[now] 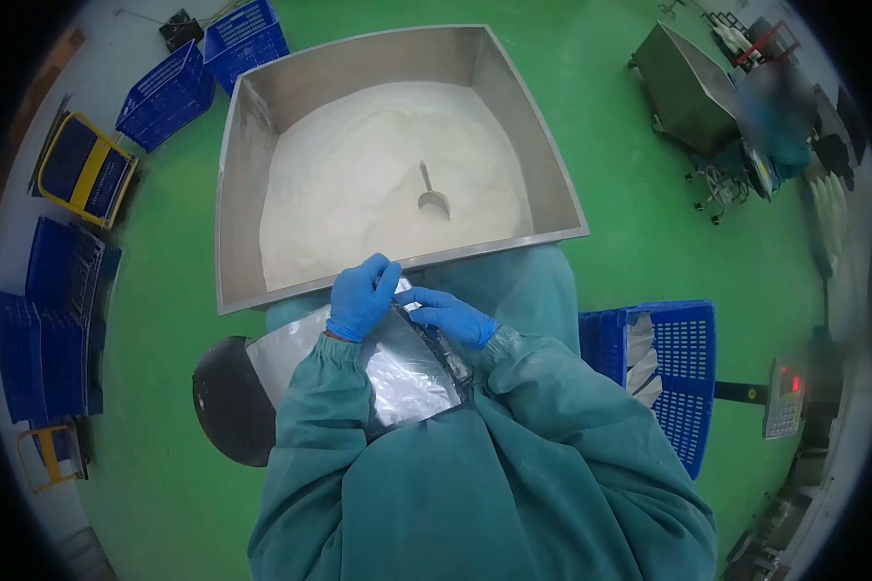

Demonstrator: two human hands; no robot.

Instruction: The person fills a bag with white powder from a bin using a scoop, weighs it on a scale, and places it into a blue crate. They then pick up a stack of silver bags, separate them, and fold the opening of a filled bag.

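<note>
A silver foil bag (407, 378) lies across my lap against the teal gown. My left hand (360, 298), in a blue glove, is closed on its upper edge. My right hand (452, 317), gloved in blue too, pinches the same edge a little to the right, fingers pointing left. Just beyond both hands stands a large steel bin (397, 262) of white powder (358, 174). A metal scoop (434, 201) rests in the powder with its handle pointing away. Under my left forearm, another silvery sheet or bag (289, 354) sticks out; its full shape is hidden.
On the right are a blue crate (688, 378) holding silvery bags (641, 358) and a scale display (785, 397) with red digits. A black round seat (228, 402) sits left. Blue crates (170, 92) and a trolley (85, 169) line the left; a person (777, 116) works far right beside a steel cart (683, 87).
</note>
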